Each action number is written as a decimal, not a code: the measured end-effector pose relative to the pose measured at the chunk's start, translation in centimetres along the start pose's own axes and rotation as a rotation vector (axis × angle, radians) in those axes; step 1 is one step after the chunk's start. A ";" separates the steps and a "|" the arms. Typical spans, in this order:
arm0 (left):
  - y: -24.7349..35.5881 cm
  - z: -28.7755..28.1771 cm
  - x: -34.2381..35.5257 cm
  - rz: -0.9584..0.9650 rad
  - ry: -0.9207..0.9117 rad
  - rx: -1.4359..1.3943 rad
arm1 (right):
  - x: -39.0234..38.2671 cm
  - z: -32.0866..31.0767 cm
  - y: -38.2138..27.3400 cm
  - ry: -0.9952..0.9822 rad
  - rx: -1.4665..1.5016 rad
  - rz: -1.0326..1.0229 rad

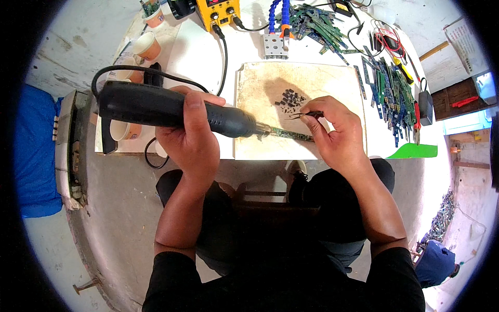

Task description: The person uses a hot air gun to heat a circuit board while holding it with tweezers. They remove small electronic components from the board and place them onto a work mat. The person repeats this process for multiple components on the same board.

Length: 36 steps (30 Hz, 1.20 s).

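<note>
"The white table (200, 49) bore a tan board (254, 78) before you; how were your hands?"

"Your left hand (192, 130) was closed round the black heat gun (148, 105) — your right hand (338, 130) pinched dark tweezers (313, 114), though whether their tips held anything I couldn't tell."

"And the circuit strip (291, 135)?"

"On the board, between the nozzle (264, 130) and your right hand, near black chips (289, 98)"

white table (202, 57): tan board (254, 86), cups (148, 50)
</note>
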State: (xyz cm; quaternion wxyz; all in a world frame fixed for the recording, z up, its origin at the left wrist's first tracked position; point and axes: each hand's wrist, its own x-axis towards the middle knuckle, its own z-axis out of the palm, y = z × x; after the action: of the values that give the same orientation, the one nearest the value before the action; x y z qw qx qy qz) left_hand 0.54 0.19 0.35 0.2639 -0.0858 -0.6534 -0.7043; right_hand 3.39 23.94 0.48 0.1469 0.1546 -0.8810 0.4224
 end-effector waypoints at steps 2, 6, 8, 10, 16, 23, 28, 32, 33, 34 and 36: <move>-0.1 -0.1 0.1 0.011 0.003 -0.048 | 0.0 -0.1 0.1 0.005 -0.016 -0.033; 0.0 -0.1 0.3 -0.030 0.028 -0.090 | 0.0 -0.4 -0.1 0.025 0.055 -0.052; -0.2 -0.1 0.1 -0.052 0.032 -0.088 | -0.2 -0.1 0.2 -0.030 0.101 -0.059; 0.1 0.2 0.2 -0.036 0.057 -0.101 | -0.3 -0.1 -0.1 -0.080 0.135 -0.026; 0.4 0.2 0.3 -0.034 0.093 -0.123 | -0.4 0.3 -0.3 -0.110 0.142 -0.085; 0.0 0.1 0.4 -0.020 0.065 -0.145 | -0.4 0.5 -0.2 -0.109 0.124 -0.096; 0.0 -0.2 0.3 -0.018 0.066 -0.071 | -0.6 0.5 -0.3 -0.123 0.146 -0.064; 0.0 -0.1 0.3 -0.031 0.072 -0.080 | -0.5 0.7 -0.2 -0.124 0.166 -0.068; 0.0 -0.2 0.3 -0.030 0.061 -0.073 | -0.5 0.7 -0.2 -0.124 0.161 -0.070; -0.1 -0.3 0.4 -0.013 0.052 -0.077 | -0.5 0.6 -0.3 -0.123 0.156 -0.072; -0.4 -0.5 0.5 0.023 0.035 -0.083 | -0.5 0.6 -0.4 -0.126 0.141 -0.067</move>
State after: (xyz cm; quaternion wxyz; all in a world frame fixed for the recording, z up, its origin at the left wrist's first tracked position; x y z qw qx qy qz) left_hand 0.06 -0.37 0.15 0.2794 -0.0917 -0.6179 -0.7292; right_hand 3.93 23.31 0.15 0.0941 0.2203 -0.8510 0.4674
